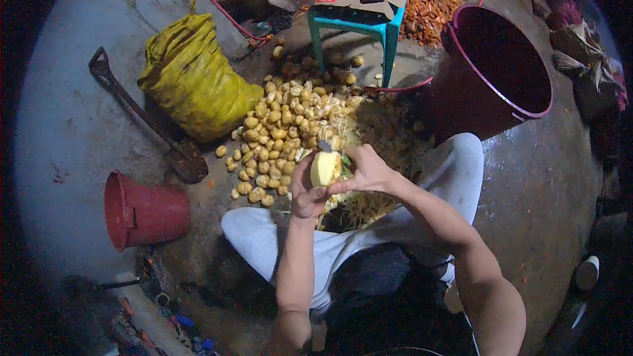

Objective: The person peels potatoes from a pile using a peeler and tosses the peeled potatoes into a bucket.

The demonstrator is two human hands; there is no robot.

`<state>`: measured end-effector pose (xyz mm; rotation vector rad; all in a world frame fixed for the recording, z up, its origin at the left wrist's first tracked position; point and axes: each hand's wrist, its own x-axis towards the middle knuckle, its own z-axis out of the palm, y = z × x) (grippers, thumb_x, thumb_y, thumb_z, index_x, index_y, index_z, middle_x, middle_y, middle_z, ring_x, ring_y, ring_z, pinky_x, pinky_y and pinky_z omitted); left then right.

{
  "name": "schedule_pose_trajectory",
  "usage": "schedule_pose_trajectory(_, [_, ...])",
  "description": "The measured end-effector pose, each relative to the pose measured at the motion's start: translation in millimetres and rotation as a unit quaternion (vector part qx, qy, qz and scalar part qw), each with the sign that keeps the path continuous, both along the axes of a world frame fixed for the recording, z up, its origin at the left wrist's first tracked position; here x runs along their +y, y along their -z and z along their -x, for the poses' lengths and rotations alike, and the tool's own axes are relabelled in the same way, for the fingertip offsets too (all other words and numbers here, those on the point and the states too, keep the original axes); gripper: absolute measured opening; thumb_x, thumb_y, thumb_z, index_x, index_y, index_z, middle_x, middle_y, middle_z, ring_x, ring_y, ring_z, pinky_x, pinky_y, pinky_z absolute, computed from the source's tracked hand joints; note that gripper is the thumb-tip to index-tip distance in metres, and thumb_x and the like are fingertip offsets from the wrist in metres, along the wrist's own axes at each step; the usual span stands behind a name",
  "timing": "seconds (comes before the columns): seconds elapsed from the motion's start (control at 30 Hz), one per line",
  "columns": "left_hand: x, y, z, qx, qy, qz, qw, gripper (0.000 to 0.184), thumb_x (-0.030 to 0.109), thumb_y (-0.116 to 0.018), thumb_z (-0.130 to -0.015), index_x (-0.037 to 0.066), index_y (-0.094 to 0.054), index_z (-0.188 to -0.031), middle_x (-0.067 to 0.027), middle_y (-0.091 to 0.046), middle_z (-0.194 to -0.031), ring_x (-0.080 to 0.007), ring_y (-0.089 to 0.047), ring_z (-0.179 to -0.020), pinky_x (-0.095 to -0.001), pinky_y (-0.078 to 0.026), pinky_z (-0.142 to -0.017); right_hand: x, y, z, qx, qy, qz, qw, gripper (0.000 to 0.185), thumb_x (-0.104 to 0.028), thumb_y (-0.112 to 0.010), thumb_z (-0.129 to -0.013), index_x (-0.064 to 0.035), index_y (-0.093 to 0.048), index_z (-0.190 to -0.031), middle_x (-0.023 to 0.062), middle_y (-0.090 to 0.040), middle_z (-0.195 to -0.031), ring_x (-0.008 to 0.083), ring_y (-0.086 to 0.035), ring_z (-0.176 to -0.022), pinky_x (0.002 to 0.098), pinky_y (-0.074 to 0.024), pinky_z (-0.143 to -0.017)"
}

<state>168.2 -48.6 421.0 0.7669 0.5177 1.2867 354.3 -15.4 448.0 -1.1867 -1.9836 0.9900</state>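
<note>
My left hand [306,192] is closed around a large potato [323,169], whose pale yellow flesh is bared on the side facing me, with brown skin left on its right edge. My right hand [369,170] is closed at the potato's right side, thumb against its lower end. A small peeling knife [325,146] shows a grey blade at the potato's top and a bit of green by my right fingers; most of its handle is hidden. Below and beyond my hands lie a heap of potatoes [277,133] and a spread of peelings [379,201].
A yellow sack [198,79], a shovel [135,109] and a red bucket [155,209] stand or lie on the left. A large maroon tub [461,86] tilts at the right. Beyond is a teal chair [390,43] bearing cardboard and phones, with orange scraps [428,10] behind.
</note>
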Motion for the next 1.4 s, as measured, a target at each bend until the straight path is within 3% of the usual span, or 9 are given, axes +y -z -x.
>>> schedule_pose_trajectory(0.37, [1, 6, -9, 0.024, -0.1, -0.005, 0.995, 0.083, 0.019, -0.085, -0.065, 0.003, -0.043, -0.134, -0.0088, -0.054, -0.126, -0.0249, -0.054, -0.114, -0.0389, -0.046, -0.097, -16, -4, 10, -0.179, 0.046, -0.145, 0.972, 0.055, -0.054, -0.055, -0.086, -0.0021, -0.056, -0.07, 0.0163, -0.052, -0.052, 0.0353, -0.053, -0.045, 0.0433, -0.0438, -0.047])
schedule_pose_trajectory(0.4, [1, 5, -10, 0.037, -0.116, -0.016, 0.992, 0.083, 0.02, -0.085, -0.064, 0.003, -0.043, -0.134, -0.0091, -0.053, -0.127, -0.025, -0.054, -0.114, -0.039, -0.046, -0.098, -16, -5, 10, -0.178, 0.047, -0.145, 0.972, 0.055, -0.054, -0.055, -0.086, -0.0021, -0.056, -0.07, 0.0163, -0.052, -0.052, 0.0353, -0.053, -0.045, 0.0433, -0.0438, -0.047])
schedule_pose_trajectory(0.47, [1, 2, -13, 0.021, -0.114, -0.009, 0.993, 0.084, 0.02, -0.085, -0.064, 0.003, -0.042, -0.134, -0.0094, -0.053, -0.127, -0.0253, -0.053, -0.115, -0.0391, -0.045, -0.098, -12, -9, 9, 0.036, 0.026, 0.066, 0.997, 0.055, -0.054, -0.057, -0.085, 0.0003, -0.057, -0.073, 0.0174, -0.054, -0.055, 0.0329, -0.055, -0.048, 0.0418, -0.0443, -0.05])
schedule_pose_trajectory(0.57, [-1, -11, -16, 0.014, -0.112, 0.003, 0.994, 0.087, 0.02, -0.085, -0.062, 0.001, -0.041, -0.134, -0.0109, -0.052, -0.127, -0.0264, -0.051, -0.117, -0.0399, -0.044, -0.1, 2, 2, 0, -0.016, 0.017, 0.058, 0.998, 0.074, -0.065, -0.06, -0.078, 0.007, -0.06, -0.091, 0.0261, -0.06, -0.065, 0.0405, -0.063, -0.065, 0.0475, -0.0494, -0.062])
schedule_pose_trajectory(0.6, [-2, -13, -15, -0.01, -0.082, 0.002, 0.997, 0.085, 0.017, -0.084, -0.063, -0.001, -0.04, -0.134, -0.0112, -0.052, -0.124, -0.0255, -0.051, -0.116, -0.038, -0.043, -0.1, 3, -4, -2, -0.029, 0.006, 0.066, 0.997, 0.085, -0.071, -0.069, -0.064, 0.0104, -0.059, -0.086, 0.0272, -0.061, -0.069, 0.0397, -0.064, -0.068, 0.0464, -0.0501, -0.064])
schedule_pose_trajectory(0.8, [-2, -10, -8, 0.002, -0.044, -0.003, 0.999, 0.085, 0.017, -0.081, -0.065, -0.004, -0.038, -0.135, -0.0119, -0.052, -0.121, -0.025, -0.052, -0.113, -0.036, -0.043, -0.099, 2, -10, -1, -0.057, 0.0, 0.04, 0.998, 0.094, -0.073, -0.077, -0.048, 0.0104, -0.06, -0.088, 0.0267, -0.064, -0.075, 0.0397, -0.065, -0.071, 0.0445, -0.0515, -0.069])
schedule_pose_trajectory(1.13, [-5, -14, -12, 0.001, -0.044, -0.016, 0.999, 0.085, 0.02, -0.081, -0.065, -0.004, -0.039, -0.134, -0.0126, -0.052, -0.124, -0.0249, -0.052, -0.115, -0.0356, -0.042, -0.099, 0, -10, 0, -0.003, 0.006, -0.017, 1.0, 0.082, -0.071, -0.077, -0.049, 0.0048, -0.057, -0.072, 0.0223, -0.055, -0.061, 0.0349, -0.057, -0.056, 0.0423, -0.0452, -0.056])
schedule_pose_trajectory(1.23, [-5, -10, -9, 0.004, -0.041, -0.021, 0.999, 0.086, 0.023, -0.082, -0.066, 0.0, -0.038, -0.137, -0.0125, -0.049, -0.13, -0.0267, -0.049, -0.12, -0.04, -0.042, -0.102, -3, -20, -3, -0.021, -0.013, 0.013, 1.0, 0.084, -0.073, -0.073, -0.054, 0.0063, -0.063, -0.082, 0.0241, -0.063, -0.069, 0.0367, -0.065, -0.064, 0.0434, -0.0511, -0.062])
schedule_pose_trajectory(1.4, [-5, -8, -13, 0.007, -0.059, -0.03, 0.998, 0.089, 0.026, -0.084, -0.067, 0.004, -0.037, -0.14, -0.0119, -0.045, -0.139, -0.0278, -0.047, -0.124, -0.0434, -0.042, -0.103, -12, -25, 0, -0.059, -0.017, -0.012, 0.998, 0.073, -0.071, -0.064, -0.07, 0.0003, -0.063, -0.089, 0.0204, -0.058, -0.057, 0.0394, -0.061, -0.055, 0.0455, -0.0499, -0.057])
